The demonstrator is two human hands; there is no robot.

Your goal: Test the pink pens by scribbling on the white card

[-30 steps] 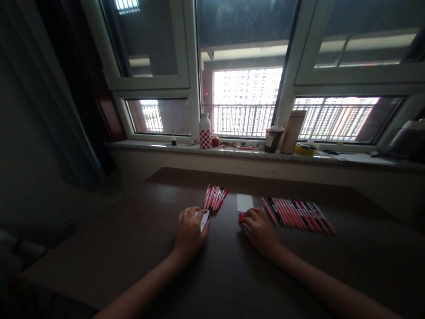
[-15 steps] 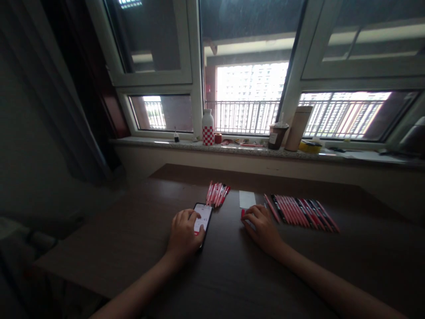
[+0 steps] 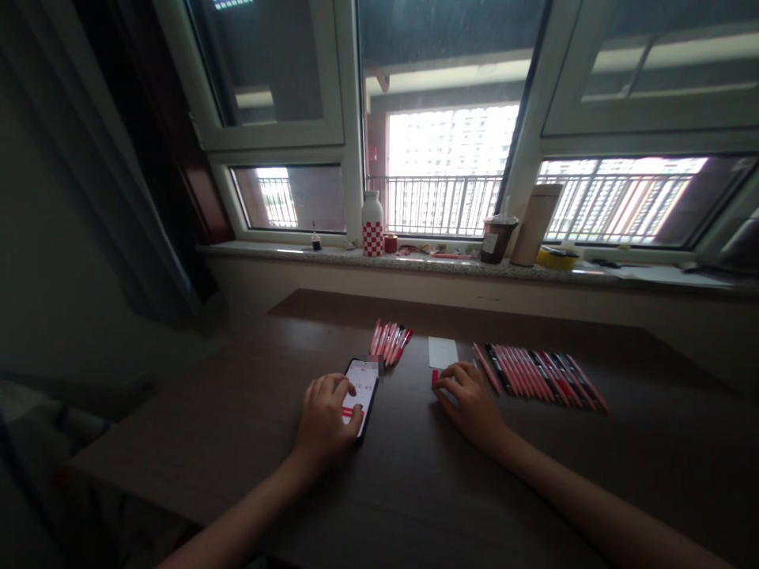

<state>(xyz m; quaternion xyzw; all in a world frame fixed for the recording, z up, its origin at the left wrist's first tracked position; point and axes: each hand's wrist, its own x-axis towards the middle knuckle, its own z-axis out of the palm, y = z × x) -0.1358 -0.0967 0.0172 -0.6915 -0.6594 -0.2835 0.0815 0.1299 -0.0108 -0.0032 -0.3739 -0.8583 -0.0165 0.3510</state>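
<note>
My left hand [image 3: 326, 411] rests over the left side of a smartphone [image 3: 366, 395] lying on the table. Its thumb and index finger are apart above the lit screen, which shows digits and a red bar. My right hand [image 3: 471, 403] lies on the table with loosely bent fingers. Its fingertips are beside a small red object [image 3: 435, 377], too small to name; whether they touch it I cannot tell. Just beyond that hand is a white card [image 3: 443, 352]. A bunch of pink, red and black pens [image 3: 391, 343] lies beyond the phone.
To the right, several pink and black pens [image 3: 542, 375] lie side by side in a row. Along the windowsill [image 3: 337, 254] stand a checkered bottle [image 3: 372, 225], a drink cup [image 3: 496, 239], a tall beige flask [image 3: 534, 225] and a yellow tape roll [image 3: 557, 258].
My left hand has shifted slightly left on the phone, uncovering more of the screen's digits and red bar. My right hand stays by the red object. The view has tilted slightly.
</note>
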